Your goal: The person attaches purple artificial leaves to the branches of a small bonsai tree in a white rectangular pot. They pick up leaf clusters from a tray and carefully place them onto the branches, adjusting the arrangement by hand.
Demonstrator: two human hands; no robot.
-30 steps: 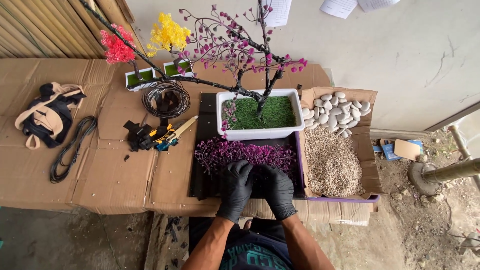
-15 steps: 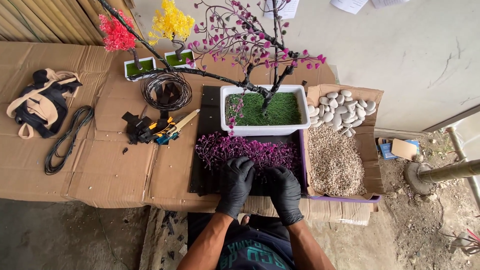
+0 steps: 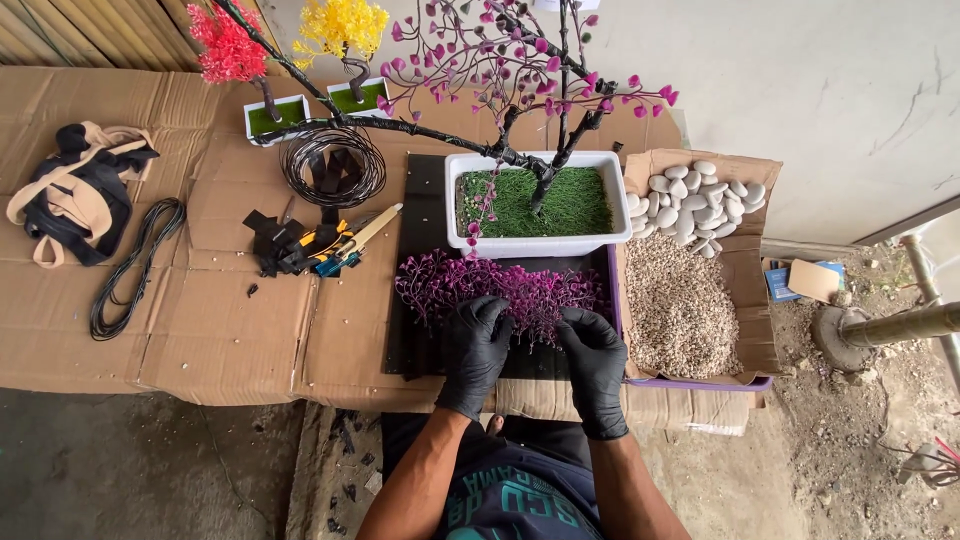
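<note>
We are working over a broad surface of flattened brown corrugated cardboard (image 3: 230,330), creased and matte. Standing on it is the tall artificial tree with dark wire-wrapped branches and glossy magenta bead leaves (image 3: 520,70), already rooted in a white rectangular plastic planter lined with green fake grass (image 3: 540,205), so the main build is looking done; the grass is still bare of stones or gravel. To its right, an open cardboard box is holding coarse tan gravel (image 3: 680,305) and smooth white oval pebbles (image 3: 700,195), both seemingly untouched heaps.

In front of the planter, on a black flat sheet (image 3: 415,300), we are handling the loose pile of small purple plastic leaf sprigs (image 3: 500,285), spiky and fine. Our left hand in a black glove (image 3: 478,345) is curling its grip over the pile's near edge, fingers bent into the sprigs; our right hand in a black glove (image 3: 592,355) is pinching at the same pile just beside it. Whether either is lifting a sprig free, we cannot tell.

Further left are lying a coil of thin dark wire (image 3: 333,165), some yellow-handled pliers among black tape scraps (image 3: 320,245), and two small finished trees, red (image 3: 230,45) and yellow (image 3: 340,25).
</note>
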